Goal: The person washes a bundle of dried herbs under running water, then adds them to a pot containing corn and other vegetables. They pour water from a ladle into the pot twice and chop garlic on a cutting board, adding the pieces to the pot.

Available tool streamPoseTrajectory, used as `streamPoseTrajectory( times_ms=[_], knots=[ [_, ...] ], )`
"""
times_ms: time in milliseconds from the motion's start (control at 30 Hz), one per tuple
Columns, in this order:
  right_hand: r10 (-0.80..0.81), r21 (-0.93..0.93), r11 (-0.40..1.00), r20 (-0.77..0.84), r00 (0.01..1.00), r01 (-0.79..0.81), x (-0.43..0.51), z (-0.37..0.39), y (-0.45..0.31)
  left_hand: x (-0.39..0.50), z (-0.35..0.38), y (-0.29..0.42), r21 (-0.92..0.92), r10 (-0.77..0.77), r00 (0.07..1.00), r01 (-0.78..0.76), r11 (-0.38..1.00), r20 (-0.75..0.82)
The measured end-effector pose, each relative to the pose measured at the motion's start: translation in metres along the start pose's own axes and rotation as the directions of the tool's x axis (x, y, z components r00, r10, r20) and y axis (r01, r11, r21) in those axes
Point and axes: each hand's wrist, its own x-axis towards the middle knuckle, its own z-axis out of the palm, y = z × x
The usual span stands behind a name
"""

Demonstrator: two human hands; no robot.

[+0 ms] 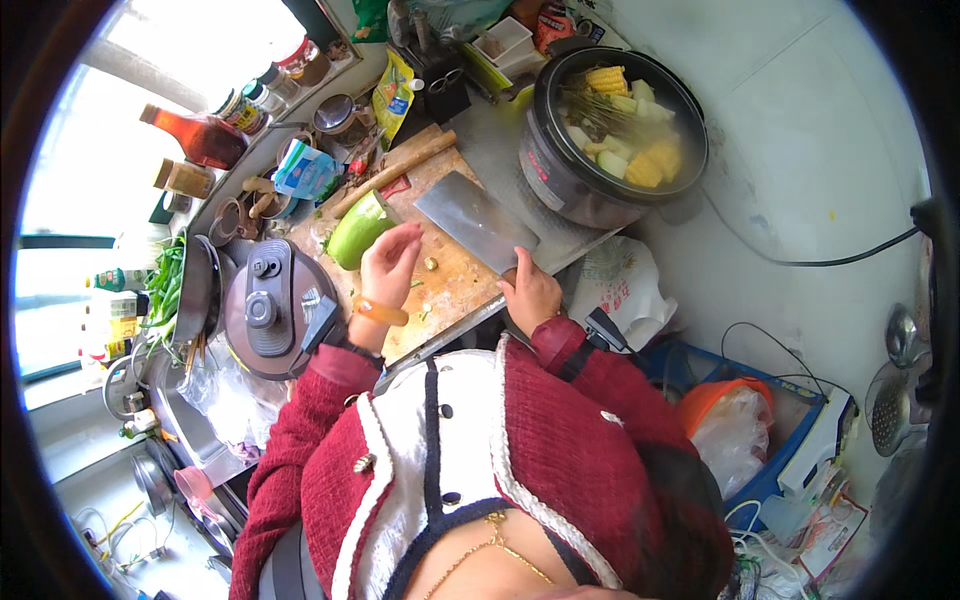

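My right hand (534, 291) grips the handle of a broad metal cleaver (476, 221), whose blade lies flat over the wooden cutting board (450, 296). My left hand (388, 259) is raised above the board with loosely curled fingers, the thumb apart from them, and nothing visible in its grasp. Just beyond it lies a thick piece of green gourd (361, 229), its pale cut end facing the cleaver. Small green and pale scraps are scattered near the board's front. A wooden rolling pin (394, 174) rests along the far left side of the board.
Right of the board, an open electric pressure cooker (551, 161) steams, filled with corn and pale chunks. Its detached lid (277, 307) stands left of the board. Spice jars and a sauce bottle (199, 139) line the windowsill. A pan (196, 289) holds green onions beside the sink (176, 401).
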Motion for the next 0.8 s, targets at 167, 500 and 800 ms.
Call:
streamPoseTrajectory(
  times_ms=[167,500,800],
  knots=[
    [-0.016,-0.054,0.998,0.063,0.998,0.02,0.008,0.019,-0.008,-0.035,-0.02,-0.024,-0.061,-0.144,0.987,0.14,0.988,-0.071],
    [-0.158,-0.001,0.987,0.247,0.956,0.164,0.018,0.017,-0.019,-0.06,-0.028,-0.039,-0.147,-0.245,0.965,0.229,0.962,-0.096],
    [-0.237,-0.002,0.97,0.237,0.942,0.244,0.024,0.004,-0.023,-0.082,-0.04,-0.043,-0.152,-0.29,0.942,0.266,0.952,-0.168]
  ],
)
